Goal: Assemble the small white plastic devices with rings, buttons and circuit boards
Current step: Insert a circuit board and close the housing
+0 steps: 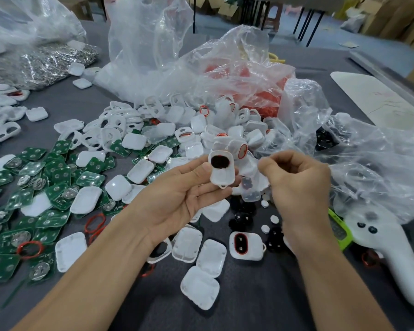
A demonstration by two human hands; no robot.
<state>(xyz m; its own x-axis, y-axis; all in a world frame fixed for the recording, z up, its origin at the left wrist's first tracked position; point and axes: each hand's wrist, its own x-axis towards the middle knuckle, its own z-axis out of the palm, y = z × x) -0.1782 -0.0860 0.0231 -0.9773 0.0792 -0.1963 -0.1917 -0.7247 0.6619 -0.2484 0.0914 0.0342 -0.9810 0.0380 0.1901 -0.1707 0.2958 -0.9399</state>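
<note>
Left hand (187, 187) around glossy white shell (221, 176)

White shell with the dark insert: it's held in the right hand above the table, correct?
No. The head view shows the white shell with the dark insert held in the left hand, not the right hand, above the table.

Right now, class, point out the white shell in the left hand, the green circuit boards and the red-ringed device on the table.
white shell (221, 177): head view, its plain white lower half.
green circuit boards (59, 174): head view, one board in the pile.
red-ringed device (255, 243): head view, white face beside the ring.
</note>
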